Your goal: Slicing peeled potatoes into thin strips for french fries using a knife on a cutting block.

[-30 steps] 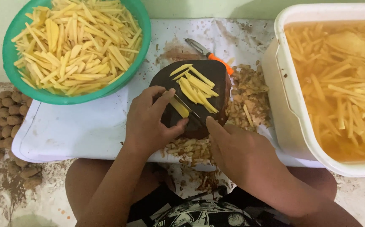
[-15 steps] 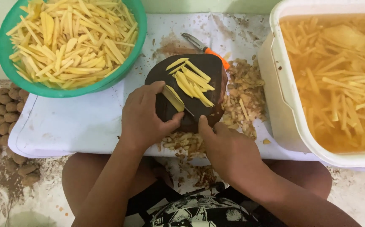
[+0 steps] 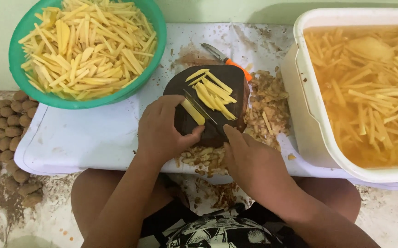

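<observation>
A dark round cutting board (image 3: pixel 228 78) lies on a white sheet (image 3: pixel 93 133). My left hand (image 3: pixel 162 131) presses a yellow potato slice (image 3: pixel 193 111) flat on the board. Gripped in my right hand (image 3: pixel 249 160) is a thin knife (image 3: pixel 201 108), its blade laid along the slice's right side. Cut yellow potato sticks (image 3: pixel 215 94) are piled on the board just right of the blade.
A green bowl (image 3: pixel 17 73) heaped with cut sticks stands at the far left. A white tub (image 3: pixel 311 105) of water and sticks fills the right. An orange-handled peeler (image 3: pixel 226 59) lies behind the board, brown peelings (image 3: pixel 267 103) beside it. Whole potatoes (image 3: pixel 4 133) lie on the floor at left.
The knife blade has shifted along the slice under my left hand, and the slice's position on the board has changed slightly. Both hands stay at the board's near edge.
</observation>
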